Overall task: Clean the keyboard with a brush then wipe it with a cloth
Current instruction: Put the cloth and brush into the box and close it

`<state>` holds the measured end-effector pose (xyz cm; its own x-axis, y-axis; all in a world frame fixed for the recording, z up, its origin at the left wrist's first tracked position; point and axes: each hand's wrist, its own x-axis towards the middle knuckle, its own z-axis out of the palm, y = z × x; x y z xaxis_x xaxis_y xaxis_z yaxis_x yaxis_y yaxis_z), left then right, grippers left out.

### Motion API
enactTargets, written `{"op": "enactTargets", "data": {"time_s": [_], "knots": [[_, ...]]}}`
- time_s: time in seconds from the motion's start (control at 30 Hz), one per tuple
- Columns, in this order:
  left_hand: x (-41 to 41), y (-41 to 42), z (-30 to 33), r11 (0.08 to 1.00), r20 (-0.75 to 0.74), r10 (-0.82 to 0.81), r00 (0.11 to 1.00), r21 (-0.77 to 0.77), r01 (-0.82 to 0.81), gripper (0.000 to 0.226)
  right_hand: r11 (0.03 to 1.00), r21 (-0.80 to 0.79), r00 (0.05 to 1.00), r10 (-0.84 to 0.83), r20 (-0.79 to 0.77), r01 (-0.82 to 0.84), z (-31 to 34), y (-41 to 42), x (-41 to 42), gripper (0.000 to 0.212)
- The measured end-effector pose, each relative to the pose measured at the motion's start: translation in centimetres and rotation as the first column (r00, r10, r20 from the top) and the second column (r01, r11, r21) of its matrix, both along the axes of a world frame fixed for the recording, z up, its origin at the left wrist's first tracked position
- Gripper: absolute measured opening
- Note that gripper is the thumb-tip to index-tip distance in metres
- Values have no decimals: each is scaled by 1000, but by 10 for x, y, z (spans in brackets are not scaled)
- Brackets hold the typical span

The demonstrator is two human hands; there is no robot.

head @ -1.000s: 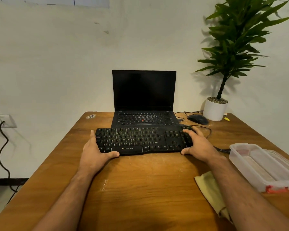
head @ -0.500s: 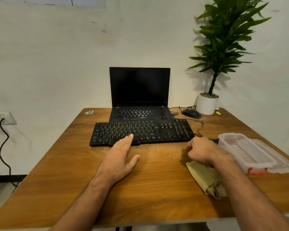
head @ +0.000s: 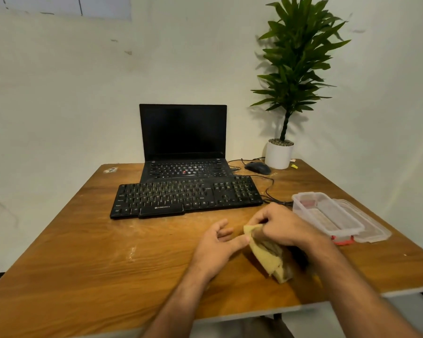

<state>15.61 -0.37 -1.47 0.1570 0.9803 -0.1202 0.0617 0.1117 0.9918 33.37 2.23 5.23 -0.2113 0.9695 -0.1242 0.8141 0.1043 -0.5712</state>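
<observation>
Hands meet near the counter's [head: 88, 259] front edge: right hand [head: 282, 226] pinches the yellow cloth's [head: 269, 256] raised top, left hand [head: 217, 245] loose, thumb touching the fabric. Bare wood lies left of them. Beyond them sits the black keyboard [head: 186, 197], marked ZEBRONICS; a clear container [head: 327, 217] sits just right.

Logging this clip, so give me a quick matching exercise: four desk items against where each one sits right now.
Things:
1. cloth
2. mouse
3. plastic box
4. keyboard

Places:
A. beside the white plant pot
B. in front of the laptop
C. gripped by the right hand
D. near the table's right edge, lid off beside it

Pairs: 1-C, 2-A, 3-D, 4-B
</observation>
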Motion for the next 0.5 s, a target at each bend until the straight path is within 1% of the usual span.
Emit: {"op": "enactTargets", "data": {"time_s": [0.03, 0.1, 0.13, 0.17, 0.23, 0.3, 0.33, 0.4, 0.5], "knots": [[3, 1, 5, 998, 39, -47, 998, -35, 48, 63, 998, 55, 995, -10, -95, 16, 3, -4, -1, 16], [8, 1, 13, 986, 37, -152, 988, -59, 154, 42, 988, 139, 966, -33, -256, 70, 6, -9, -1, 16], [10, 0, 16, 980, 38, -187, 982, -60, 189, 31, 983, 152, 945, -46, -325, 101, 6, -9, 0, 16], [12, 0, 19, 978, 53, -197, 979, -61, 200, 23, 982, 138, 921, -67, -384, 129, 4, -10, 0, 15], [15, 1, 21, 983, 108, -162, 981, -70, 170, 18, 990, 28, 865, -109, -490, 141, 0, -12, 3, 18], [18, 3, 22, 991, 192, -92, 977, -81, 109, 20, 987, -135, 828, -150, -540, 91, -5, -14, 7, 31], [20, 4, 22, 993, 237, -51, 970, -93, 75, 23, 980, -185, 820, -160, -549, 68, -9, -15, 8, 34], [25, 5, 21, 995, 273, 8, 962, -100, 20, 24, 979, -195, 805, -164, -570, 62, -15, -17, 9, 33], [34, 8, 20, 998, 213, 51, 976, -41, -44, 16, 984, -132, 784, -175, -596, 120, -17, -16, 11, 30]]}}
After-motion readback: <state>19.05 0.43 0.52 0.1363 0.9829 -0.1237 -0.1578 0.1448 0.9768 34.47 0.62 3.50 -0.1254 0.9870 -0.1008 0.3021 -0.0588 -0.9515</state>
